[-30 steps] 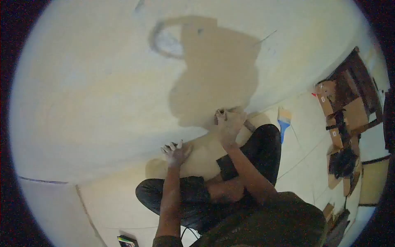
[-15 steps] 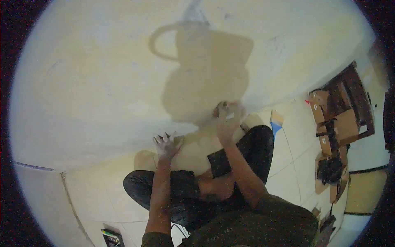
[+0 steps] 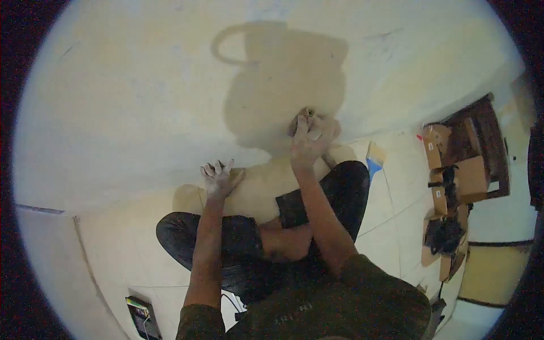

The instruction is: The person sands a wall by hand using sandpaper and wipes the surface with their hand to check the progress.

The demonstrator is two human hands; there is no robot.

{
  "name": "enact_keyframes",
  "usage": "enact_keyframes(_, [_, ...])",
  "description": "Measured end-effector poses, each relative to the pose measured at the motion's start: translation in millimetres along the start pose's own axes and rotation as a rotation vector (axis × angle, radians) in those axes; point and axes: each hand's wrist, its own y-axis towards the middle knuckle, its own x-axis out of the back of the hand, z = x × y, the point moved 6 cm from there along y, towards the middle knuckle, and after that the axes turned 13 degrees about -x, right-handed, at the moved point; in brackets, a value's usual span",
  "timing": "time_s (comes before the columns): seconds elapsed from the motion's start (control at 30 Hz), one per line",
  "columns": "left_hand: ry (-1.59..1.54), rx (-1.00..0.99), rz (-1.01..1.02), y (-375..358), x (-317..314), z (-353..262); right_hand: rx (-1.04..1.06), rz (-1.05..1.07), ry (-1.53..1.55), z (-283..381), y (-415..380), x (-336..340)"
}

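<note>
right hand (image 3: 309, 141) is closed around a small rolled piece (image 3: 310, 111), its end poking out above the fingers, just where the wall (image 3: 141, 107) rises ahead; whether the piece presses on the wall can't be told. left hand (image 3: 218, 180) holds nothing visible, its fingers spread and a little bent, low down near the foot of the wall, and contact is unclear there too. both hands look dusted pale. between the crossed legs and the wall, a shadow (image 3: 289, 73) climbs upward from near the hands. a blue-handled brush (image 3: 374, 162) lies on the floor (image 3: 136, 249), just beside the right knee. farther right are open cardboard boxes (image 3: 473, 175); a dark box (image 3: 141, 318) sits at lower left.
</note>
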Motion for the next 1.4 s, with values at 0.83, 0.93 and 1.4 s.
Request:
enact_keyframes(0.83, [0.076,-0.102,-0.408,0,8,1,0.268,0.058,-0.125,-122,-7,-9])
enact_keyframes(0.93, [0.071,-0.074,-0.357,4,8,-1,0.409,-0.063,-0.290,-88,-26,-3])
enact_keyframes(1.4, [-0.096,-0.057,-0.119,1,-1,1,0.092,0.157,0.067,-87,1,-10])
